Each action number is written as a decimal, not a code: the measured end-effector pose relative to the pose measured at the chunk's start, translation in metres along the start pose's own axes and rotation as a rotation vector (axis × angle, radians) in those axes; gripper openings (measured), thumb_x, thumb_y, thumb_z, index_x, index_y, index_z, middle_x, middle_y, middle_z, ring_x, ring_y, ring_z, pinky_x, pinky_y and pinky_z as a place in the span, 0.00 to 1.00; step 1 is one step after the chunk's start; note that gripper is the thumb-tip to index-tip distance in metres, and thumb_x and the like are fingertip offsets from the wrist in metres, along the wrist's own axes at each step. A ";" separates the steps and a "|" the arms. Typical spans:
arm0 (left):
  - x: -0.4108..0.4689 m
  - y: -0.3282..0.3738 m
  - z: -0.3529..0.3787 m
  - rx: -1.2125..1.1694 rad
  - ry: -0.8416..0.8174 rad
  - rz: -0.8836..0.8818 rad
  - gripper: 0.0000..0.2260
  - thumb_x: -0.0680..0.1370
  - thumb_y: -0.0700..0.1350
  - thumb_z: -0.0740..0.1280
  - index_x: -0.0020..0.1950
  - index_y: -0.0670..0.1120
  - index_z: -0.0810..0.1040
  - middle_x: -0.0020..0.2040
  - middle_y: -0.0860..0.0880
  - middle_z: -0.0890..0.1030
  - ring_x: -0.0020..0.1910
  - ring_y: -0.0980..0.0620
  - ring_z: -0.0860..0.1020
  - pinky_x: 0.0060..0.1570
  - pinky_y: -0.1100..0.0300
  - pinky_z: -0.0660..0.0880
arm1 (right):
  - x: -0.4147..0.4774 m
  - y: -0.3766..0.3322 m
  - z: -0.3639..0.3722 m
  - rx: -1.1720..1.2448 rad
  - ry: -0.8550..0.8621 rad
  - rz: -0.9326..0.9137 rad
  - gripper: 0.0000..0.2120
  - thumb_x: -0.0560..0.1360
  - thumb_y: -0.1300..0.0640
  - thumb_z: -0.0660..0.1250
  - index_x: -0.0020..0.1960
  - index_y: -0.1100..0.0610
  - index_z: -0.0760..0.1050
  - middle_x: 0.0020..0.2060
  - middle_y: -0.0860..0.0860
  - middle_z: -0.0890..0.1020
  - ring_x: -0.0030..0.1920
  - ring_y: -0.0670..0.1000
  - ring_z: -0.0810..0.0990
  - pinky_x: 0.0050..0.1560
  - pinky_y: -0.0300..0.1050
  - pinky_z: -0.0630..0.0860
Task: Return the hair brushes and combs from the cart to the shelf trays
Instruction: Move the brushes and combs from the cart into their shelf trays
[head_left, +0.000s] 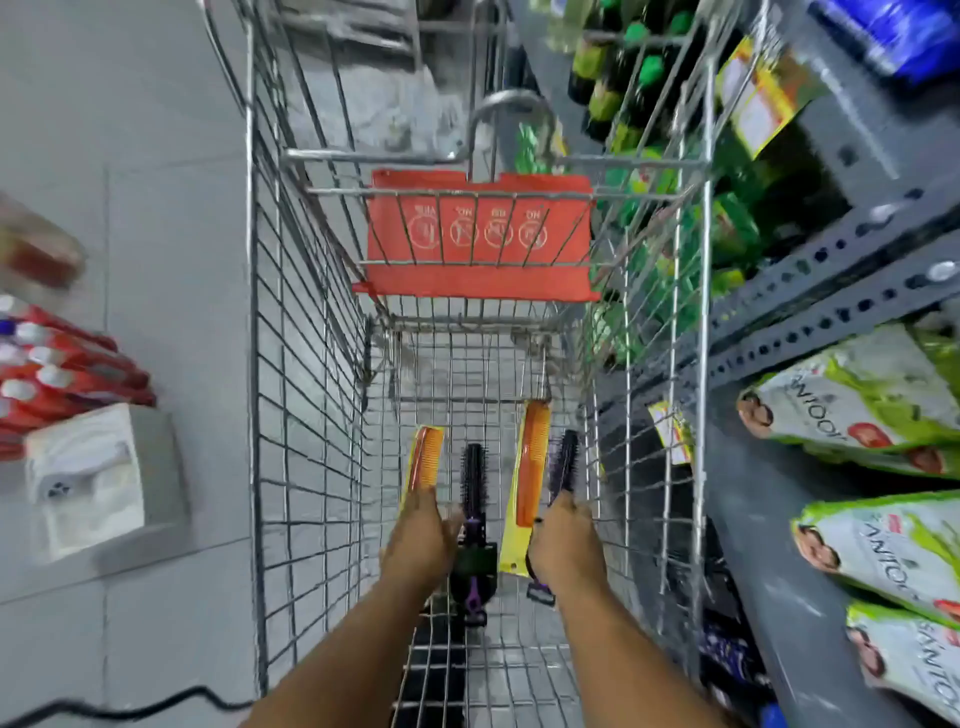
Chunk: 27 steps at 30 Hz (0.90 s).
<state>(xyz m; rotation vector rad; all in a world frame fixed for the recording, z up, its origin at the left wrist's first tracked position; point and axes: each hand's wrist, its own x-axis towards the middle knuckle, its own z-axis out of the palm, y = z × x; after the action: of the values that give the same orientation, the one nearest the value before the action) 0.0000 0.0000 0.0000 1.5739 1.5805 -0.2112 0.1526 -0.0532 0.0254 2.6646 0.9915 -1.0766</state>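
I look down into a wire shopping cart (306, 395). My left hand (420, 540) is closed around an orange comb on a yellow card (427, 457), which sticks out beyond my fingers. My right hand (563, 545) grips a longer orange comb on a yellow card (535, 462) together with a purple round brush (565, 460). Between my hands lies a black round brush with a purple handle (474, 480); whether my left hand touches it I cannot tell. No shelf tray for the brushes is in view.
The cart's red child-seat flap (478, 244) stands at the far end. Grey metal shelving (831, 291) runs along the right with green bottles (634, 93) and green-white packets (857, 395). On the left are red tubes (62, 374), a white box (93, 478) and tiled floor.
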 end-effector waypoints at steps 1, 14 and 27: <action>0.006 -0.002 0.006 -0.029 -0.030 -0.026 0.23 0.79 0.53 0.62 0.70 0.44 0.64 0.66 0.39 0.74 0.62 0.40 0.74 0.59 0.44 0.74 | 0.007 0.000 0.003 -0.002 -0.006 0.026 0.25 0.75 0.64 0.61 0.69 0.63 0.60 0.60 0.62 0.73 0.52 0.60 0.79 0.47 0.54 0.80; 0.035 0.004 0.048 -0.108 -0.043 -0.229 0.13 0.71 0.47 0.73 0.53 0.45 0.78 0.46 0.46 0.84 0.45 0.46 0.82 0.42 0.57 0.78 | 0.042 0.008 0.036 -0.112 0.067 0.082 0.32 0.77 0.59 0.59 0.74 0.62 0.46 0.58 0.61 0.77 0.53 0.60 0.78 0.40 0.53 0.78; -0.002 0.004 0.007 -0.508 0.102 -0.259 0.09 0.62 0.45 0.76 0.37 0.44 0.80 0.32 0.49 0.81 0.35 0.48 0.80 0.35 0.59 0.75 | 0.011 -0.006 -0.012 0.293 0.012 0.154 0.08 0.73 0.63 0.65 0.52 0.61 0.73 0.49 0.60 0.79 0.41 0.57 0.80 0.39 0.50 0.80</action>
<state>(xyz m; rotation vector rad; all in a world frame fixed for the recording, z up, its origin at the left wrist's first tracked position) 0.0061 -0.0050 -0.0009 1.0018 1.7468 0.1283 0.1618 -0.0383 0.0283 2.9191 0.6591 -1.2582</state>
